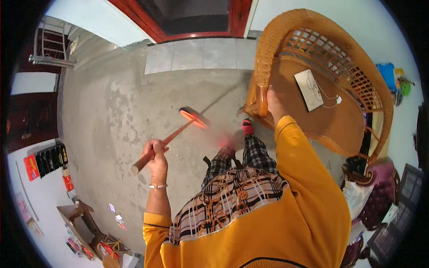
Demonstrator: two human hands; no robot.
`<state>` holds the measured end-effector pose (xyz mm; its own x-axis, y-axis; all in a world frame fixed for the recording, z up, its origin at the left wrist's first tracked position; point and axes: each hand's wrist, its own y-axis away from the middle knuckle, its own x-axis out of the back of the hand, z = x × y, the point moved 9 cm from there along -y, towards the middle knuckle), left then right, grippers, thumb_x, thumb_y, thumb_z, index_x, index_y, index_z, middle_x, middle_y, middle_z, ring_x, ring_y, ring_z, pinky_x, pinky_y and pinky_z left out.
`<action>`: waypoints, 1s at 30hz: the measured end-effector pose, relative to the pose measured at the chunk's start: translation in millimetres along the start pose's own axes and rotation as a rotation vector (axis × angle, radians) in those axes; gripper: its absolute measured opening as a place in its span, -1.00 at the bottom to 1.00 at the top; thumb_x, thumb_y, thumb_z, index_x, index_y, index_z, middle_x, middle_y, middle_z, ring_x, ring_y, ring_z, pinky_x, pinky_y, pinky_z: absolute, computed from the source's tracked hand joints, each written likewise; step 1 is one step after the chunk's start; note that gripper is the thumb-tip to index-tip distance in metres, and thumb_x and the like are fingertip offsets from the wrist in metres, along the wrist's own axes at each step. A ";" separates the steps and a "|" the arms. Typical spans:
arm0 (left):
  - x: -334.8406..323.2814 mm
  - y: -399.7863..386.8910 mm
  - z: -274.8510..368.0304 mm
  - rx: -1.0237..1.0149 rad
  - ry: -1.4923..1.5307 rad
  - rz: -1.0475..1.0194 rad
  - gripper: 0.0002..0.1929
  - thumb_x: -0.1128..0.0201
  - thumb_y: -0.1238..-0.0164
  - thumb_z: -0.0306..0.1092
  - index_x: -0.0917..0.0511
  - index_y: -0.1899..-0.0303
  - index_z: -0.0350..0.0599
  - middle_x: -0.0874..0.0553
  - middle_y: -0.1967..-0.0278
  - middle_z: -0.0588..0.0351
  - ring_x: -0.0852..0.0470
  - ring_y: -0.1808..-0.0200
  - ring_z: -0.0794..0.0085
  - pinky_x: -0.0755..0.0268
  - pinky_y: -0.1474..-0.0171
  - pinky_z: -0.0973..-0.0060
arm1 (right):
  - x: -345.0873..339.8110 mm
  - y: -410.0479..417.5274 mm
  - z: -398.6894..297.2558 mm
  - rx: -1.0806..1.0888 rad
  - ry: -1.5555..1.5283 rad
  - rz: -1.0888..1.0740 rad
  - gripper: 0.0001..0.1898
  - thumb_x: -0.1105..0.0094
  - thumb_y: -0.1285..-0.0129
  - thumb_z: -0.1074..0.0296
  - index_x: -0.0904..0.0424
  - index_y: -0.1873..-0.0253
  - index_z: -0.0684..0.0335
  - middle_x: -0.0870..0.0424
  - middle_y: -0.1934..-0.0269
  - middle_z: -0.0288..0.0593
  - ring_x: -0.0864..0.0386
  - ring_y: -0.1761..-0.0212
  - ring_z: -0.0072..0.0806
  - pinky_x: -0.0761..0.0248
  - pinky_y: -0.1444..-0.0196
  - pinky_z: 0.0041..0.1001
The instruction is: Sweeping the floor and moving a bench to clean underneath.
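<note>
My left hand (pixel 157 157) is closed around the upper part of a wooden broom handle (pixel 178 133). The handle slants away from me to an orange broom head (pixel 193 119), low over the concrete floor, its dark bristles partly showing. At the front of a rattan settee, my right hand (pixel 274 104) grips the armrest (pixel 262 97), with its fingers partly hidden. On the woven seat (pixel 288 124) lies a flat rectangular object (pixel 308 90) with a line drawing on its face. A white cable with a plug (pixel 339 99) lies beside it.
My feet stand between the broom and settee; one red slipper (pixel 247 127) shows clearly. Grey tiles (pixel 202 53) border a red-framed doorway (pixel 201 36) ahead. Paper scraps (pixel 118 217) lie at lower left, near an open box (pixel 72 214). A purple tufted seat (pixel 373 201) stands at lower right.
</note>
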<state>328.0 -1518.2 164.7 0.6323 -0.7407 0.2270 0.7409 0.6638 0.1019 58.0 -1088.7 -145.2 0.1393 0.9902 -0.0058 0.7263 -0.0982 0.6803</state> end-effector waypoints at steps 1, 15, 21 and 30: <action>-4.9 -3.8 -0.3 -0.004 -0.001 -0.053 -0.82 -0.08 -0.34 -0.31 -0.44 0.37 -0.23 -0.55 0.41 0.14 -0.56 0.37 0.50 -0.58 0.33 0.50 | 5.8 10.1 10.3 -0.024 0.037 -0.008 -0.45 0.36 -0.39 -0.14 -0.46 -0.01 0.23 -0.53 0.16 -0.13 -0.47 0.16 -0.30 -0.37 0.04 -0.28; -0.3 -2.0 -8.8 -0.009 -0.015 -0.159 -0.84 -0.08 -0.32 -0.30 -0.45 0.34 -0.19 -0.55 0.44 0.16 -0.57 0.41 0.52 -0.56 0.41 0.54 | 149.6 268.4 173.6 0.062 0.817 0.124 -0.46 0.32 -0.40 -0.06 -0.46 -0.03 0.35 -0.56 0.12 0.02 -0.51 0.16 -0.32 -0.42 0.13 -0.34; 16.6 14.1 -10.3 -0.066 0.047 -0.183 -0.86 -0.09 -0.31 -0.30 -0.46 0.32 -0.16 -0.53 0.48 0.18 -0.55 0.45 0.55 -0.50 0.44 0.57 | 341.6 412.4 395.2 -0.616 0.164 0.354 -0.56 -0.04 -0.21 0.08 -0.54 0.11 0.45 -0.63 0.29 -0.03 -0.51 0.31 -0.42 -0.41 0.18 -0.42; 58.3 50.0 -26.5 0.107 0.030 -0.035 -0.82 -0.15 -0.24 -0.26 -0.49 0.22 -0.12 -0.61 0.29 0.10 -0.60 0.33 0.46 -0.52 0.27 0.46 | 453.6 555.8 429.1 -0.546 1.114 0.352 -0.58 0.18 -0.31 0.08 -0.54 0.03 0.29 -0.61 0.12 0.13 -0.50 0.00 0.09 -0.36 -0.04 -0.19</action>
<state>407.9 -1530.9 157.4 0.6141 -0.7653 0.1930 0.7352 0.6436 0.2127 813.7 -736.6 -84.2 -0.5597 0.4932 0.6659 0.3604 -0.5787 0.7316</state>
